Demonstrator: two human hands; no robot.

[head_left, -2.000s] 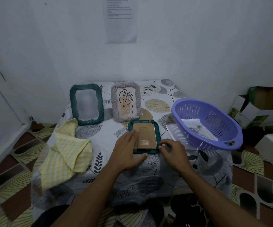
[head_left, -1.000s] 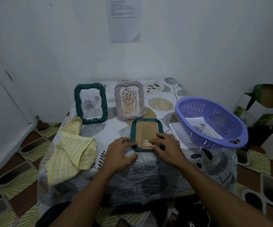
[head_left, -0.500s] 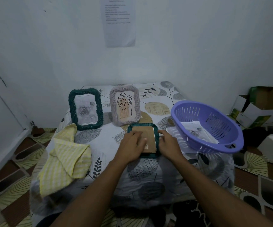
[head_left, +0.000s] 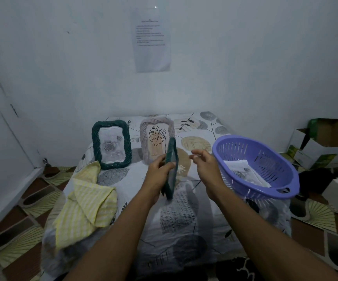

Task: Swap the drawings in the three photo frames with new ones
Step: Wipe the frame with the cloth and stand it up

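Observation:
My left hand (head_left: 157, 175) grips a small dark green frame (head_left: 171, 169), lifted off the table and turned edge-on to me. My right hand (head_left: 204, 167) hovers just right of it, fingers loosely curled, holding nothing. At the back of the table stand a green frame (head_left: 111, 144) with a grey rose drawing and a pale mauve frame (head_left: 156, 138) with a leaf line drawing. Loose drawings (head_left: 243, 172) lie in the purple basket (head_left: 265, 191).
A yellow striped cloth (head_left: 87, 201) lies on the table's left side. The table wears a leaf-print cover (head_left: 180, 216). Cardboard boxes (head_left: 324, 145) sit on the floor at the right. A printed sheet (head_left: 153, 39) hangs on the wall.
The small green frame lay back-up on the table under both hands; my left hand has lifted it and turned it on edge. My right hand has let go and moved right.

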